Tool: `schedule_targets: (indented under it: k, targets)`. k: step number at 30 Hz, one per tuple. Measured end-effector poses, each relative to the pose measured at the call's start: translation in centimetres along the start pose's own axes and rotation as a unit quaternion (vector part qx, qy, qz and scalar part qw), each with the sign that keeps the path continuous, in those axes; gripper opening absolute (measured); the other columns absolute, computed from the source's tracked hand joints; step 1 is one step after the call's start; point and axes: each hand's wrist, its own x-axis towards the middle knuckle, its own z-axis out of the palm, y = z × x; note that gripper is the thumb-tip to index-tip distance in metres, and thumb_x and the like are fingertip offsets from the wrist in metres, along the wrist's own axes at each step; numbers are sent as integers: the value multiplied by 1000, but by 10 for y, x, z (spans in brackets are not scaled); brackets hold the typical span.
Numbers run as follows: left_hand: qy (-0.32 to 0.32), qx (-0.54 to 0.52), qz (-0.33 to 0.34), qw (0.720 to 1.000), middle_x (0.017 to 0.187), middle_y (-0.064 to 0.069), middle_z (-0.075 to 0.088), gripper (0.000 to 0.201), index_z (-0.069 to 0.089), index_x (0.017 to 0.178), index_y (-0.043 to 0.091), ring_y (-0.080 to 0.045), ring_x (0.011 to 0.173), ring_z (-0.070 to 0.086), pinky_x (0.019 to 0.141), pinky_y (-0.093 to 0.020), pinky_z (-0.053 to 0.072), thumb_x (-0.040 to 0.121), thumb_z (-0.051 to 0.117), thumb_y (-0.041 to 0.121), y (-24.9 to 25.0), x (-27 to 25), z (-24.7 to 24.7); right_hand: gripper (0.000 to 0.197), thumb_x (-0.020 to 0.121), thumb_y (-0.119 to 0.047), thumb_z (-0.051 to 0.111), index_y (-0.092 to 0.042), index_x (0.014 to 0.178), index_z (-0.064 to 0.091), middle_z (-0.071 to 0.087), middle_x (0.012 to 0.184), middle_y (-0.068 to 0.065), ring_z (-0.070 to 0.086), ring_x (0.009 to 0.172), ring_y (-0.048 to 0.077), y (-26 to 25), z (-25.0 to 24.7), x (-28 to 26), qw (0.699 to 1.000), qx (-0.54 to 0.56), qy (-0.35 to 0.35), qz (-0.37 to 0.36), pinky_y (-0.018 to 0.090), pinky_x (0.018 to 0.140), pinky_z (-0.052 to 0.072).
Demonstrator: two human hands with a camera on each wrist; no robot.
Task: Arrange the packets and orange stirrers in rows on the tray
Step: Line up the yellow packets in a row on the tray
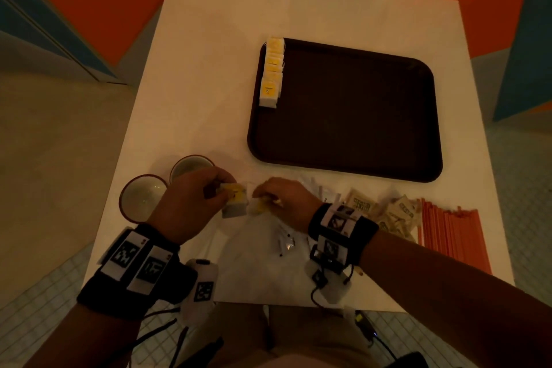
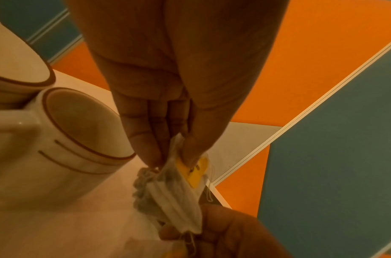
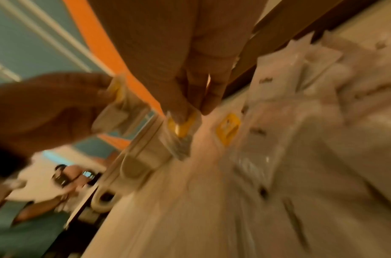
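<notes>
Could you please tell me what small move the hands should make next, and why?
Probably carry the bunch of yellow-tagged tea bags pinched in the left hand to the dark brown plastic tray and extend the row of matching tea bags along its left edge. That row is short, most of the tray is bare, and the right hand pinches one more bag.

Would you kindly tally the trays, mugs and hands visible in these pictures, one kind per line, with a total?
Trays: 1, the dark tray
Mugs: 2, the near mug and the far mug
Hands: 2, the left hand and the right hand
Total: 5
</notes>
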Motion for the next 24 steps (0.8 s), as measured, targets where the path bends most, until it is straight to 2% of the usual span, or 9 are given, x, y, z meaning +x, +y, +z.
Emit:
schedule_targets:
  k: [3,6,8,12,14,16,19,22,24]
  targets:
    - [-6,-3,-6,1000,79,13,57,13,62,87,25,0,74,54,61,-7,37,83,63,13,-2,2,1,23,88,-13,54,-7,109,63,58,114,12,52,107,25,8,-19,17,995,-76,-35,48,22,86,35]
    - [-10,7,5,1000,78,14,56,10,64,88,25,-3,74,54,64,-12,37,83,64,15,-2,4,4,22,84,-24,62,-16,104,64,49,120,7,43,112,26,11,-20,27,977,-187,-90,58,33,91,36]
    - [-14,16,7,1000,79,12,57,11,65,91,21,-3,75,53,66,-13,39,83,63,14,-3,6,5,20,80,-31,64,-25,99,63,46,120,2,36,112,26,8,-16,29,957,-253,-124,69,40,90,32]
    - [-17,-6,3,1000,86,5,62,15,65,94,20,-10,81,58,70,-18,45,82,63,12,-3,10,8,21,81,-27,61,-24,103,61,49,116,3,39,111,25,7,-13,35,949,-278,-143,51,41,93,29]
    - [-11,-27,-8,1000,82,5,61,18,60,95,22,-10,77,58,66,-16,43,82,63,10,-3,11,9,19,83,-24,60,-21,102,60,52,113,4,45,108,22,9,-14,37,962,-240,-124,43,39,95,30]
    - [-14,-47,-4,999,74,5,57,19,52,88,23,-15,69,57,60,-20,42,83,60,6,-2,13,9,14,83,-21,62,-16,97,61,54,109,5,50,102,21,12,-17,37,981,-167,-89,43,34,92,37]
    - [-21,-66,15,998,73,0,59,28,54,71,27,-19,71,57,67,-35,46,85,52,3,-3,19,11,14,79,-19,68,-14,91,64,58,108,7,55,97,21,17,-29,29,998,-17,8,65,25,82,43]
    - [-2,-74,3,997,93,-9,68,26,68,80,16,-25,89,63,84,-44,51,83,54,-5,-5,26,15,14,76,-15,71,-25,75,60,66,101,6,60,90,19,17,-45,15,974,163,111,112,28,77,49]
    - [18,-74,5,997,101,-16,68,23,70,88,10,-30,95,63,86,-50,51,82,55,-6,-5,30,19,17,74,-11,73,-22,73,61,67,94,9,60,81,17,17,-52,6,938,278,156,135,31,77,52]
